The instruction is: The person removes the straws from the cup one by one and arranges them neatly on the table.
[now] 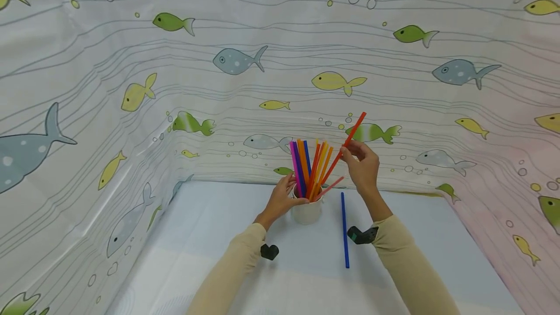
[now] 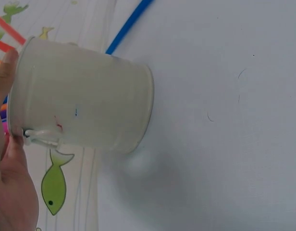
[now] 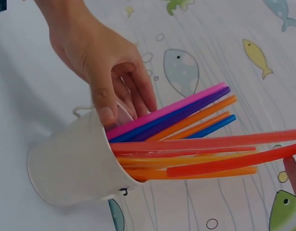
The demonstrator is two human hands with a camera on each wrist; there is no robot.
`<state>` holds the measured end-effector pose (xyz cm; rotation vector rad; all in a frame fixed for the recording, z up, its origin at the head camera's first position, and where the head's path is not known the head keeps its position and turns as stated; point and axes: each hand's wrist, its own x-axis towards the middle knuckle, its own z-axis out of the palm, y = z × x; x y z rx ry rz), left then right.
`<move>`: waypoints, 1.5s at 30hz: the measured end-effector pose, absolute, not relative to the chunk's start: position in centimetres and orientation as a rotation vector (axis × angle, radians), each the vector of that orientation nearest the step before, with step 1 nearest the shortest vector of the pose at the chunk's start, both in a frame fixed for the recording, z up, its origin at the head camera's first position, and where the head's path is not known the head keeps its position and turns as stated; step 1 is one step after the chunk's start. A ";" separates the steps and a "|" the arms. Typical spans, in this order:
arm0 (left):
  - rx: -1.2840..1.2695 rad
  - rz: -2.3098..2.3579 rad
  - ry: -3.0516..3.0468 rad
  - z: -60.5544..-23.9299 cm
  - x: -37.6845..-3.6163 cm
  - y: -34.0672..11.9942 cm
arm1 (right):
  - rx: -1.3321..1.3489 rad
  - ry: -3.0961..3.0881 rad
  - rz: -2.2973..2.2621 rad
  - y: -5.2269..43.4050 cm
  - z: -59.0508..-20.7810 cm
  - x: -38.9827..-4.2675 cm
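Observation:
A small white metal pail (image 1: pixel 307 214) with little side handles stands on the table, filled with several coloured drinking straws (image 3: pixel 186 113) in pink, purple, blue, orange, yellow and red. My left hand (image 1: pixel 281 197) grips the pail's rim, thumb at the near side and fingers curled behind. Above and to the right of the pail, my right hand (image 1: pixel 364 165) pinches a red straw (image 1: pixel 355 127) between thumb and fingers. That straw slants down toward the bunch, its lower end overlapping the others in the right wrist view. A paler red straw (image 1: pixel 332 185) leans low over the rim.
One blue straw (image 1: pixel 344 230) lies on the white tabletop (image 1: pixel 197 237), right of the pail. A fish-patterned sheet (image 1: pixel 236 101) rises behind the table and along both sides. Dark wrist cameras (image 1: pixel 363 235) sit on both sleeves.

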<state>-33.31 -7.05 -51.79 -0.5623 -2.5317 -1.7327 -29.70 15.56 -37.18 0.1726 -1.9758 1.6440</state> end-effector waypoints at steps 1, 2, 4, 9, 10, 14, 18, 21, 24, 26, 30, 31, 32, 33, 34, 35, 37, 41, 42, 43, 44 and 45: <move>-0.561 -1.741 -2.528 -51.8 -33.3 -7.1 | 0.162 -1.981 1.631 15.9 -37.3 -29.9; -0.559 -1.750 -2.524 -51.8 -33.3 -7.1 | 0.149 -1.990 1.619 16.3 -37.5 -30.1; -0.556 -1.766 -2.516 -51.8 -33.2 -7.1 | 0.128 -2.001 1.594 17.2 -37.9 -30.7; -0.559 -1.779 -2.511 -51.6 -33.1 -7.1 | 0.065 -2.045 1.534 19.3 -39.0 -31.2; -0.558 -1.780 -2.512 -51.6 -33.1 -7.1 | 0.049 -2.054 1.537 19.6 -39.2 -31.2; -0.543 -1.783 -2.517 -51.5 -33.1 -7.0 | -0.053 -2.135 1.547 20.8 -40.5 -31.2; -0.547 -1.793 -2.511 -51.6 -33.2 -7.0 | -0.149 -2.236 1.578 21.6 -42.4 -31.3; -0.553 -1.786 -2.510 -51.7 -33.2 -7.0 | -0.189 -2.315 1.612 22.2 -44.0 -31.3; -0.551 -1.769 -2.517 -51.8 -33.2 -7.0 | -0.215 -2.407 1.627 22.7 -45.5 -31.2; -0.548 -1.763 -2.519 -51.9 -33.3 -7.0 | -0.211 -2.465 1.629 23.0 -46.4 -31.0; -0.561 -1.768 -2.501 -51.8 -33.4 -7.0 | -0.201 -2.558 1.592 23.6 -48.0 -30.9; -0.565 -1.770 -2.495 -51.8 -33.5 -7.0 | -0.199 -2.574 1.584 23.7 -48.4 -30.8; -0.568 -1.771 -2.492 -51.8 -33.5 -7.0 | -0.207 -2.587 1.580 23.8 -48.8 -30.8; -0.573 -1.775 -2.487 -51.8 -33.6 -7.0 | -0.211 -2.601 1.576 23.9 -49.2 -30.8; -0.574 -1.775 -2.486 -51.9 -33.6 -7.0 | -0.223 -2.613 1.579 23.9 -49.6 -30.8; -0.575 -1.778 -2.485 -51.9 -33.7 -7.0 | -0.227 -2.628 1.576 23.9 -49.9 -30.8; -0.580 -1.784 -2.482 -51.8 -33.6 -7.0 | -0.254 -2.656 1.575 23.8 -50.7 -30.7; -0.570 -1.787 -2.492 -51.9 -33.6 -7.0 | -0.293 -2.690 1.578 23.5 -51.8 -30.4; -0.566 -1.788 -2.494 -51.9 -33.6 -7.0 | -0.306 -2.695 1.575 23.5 -52.1 -30.3; -0.563 -1.787 -2.498 -51.9 -33.6 -7.0 | -0.307 -2.700 1.574 23.4 -52.3 -30.2; -0.560 -1.788 -2.500 -51.9 -33.5 -7.0 | -0.315 -2.704 1.576 23.3 -52.6 -30.1; -0.557 -1.786 -2.504 -51.8 -33.5 -7.0 | -0.325 -2.706 1.580 23.2 -52.9 -30.0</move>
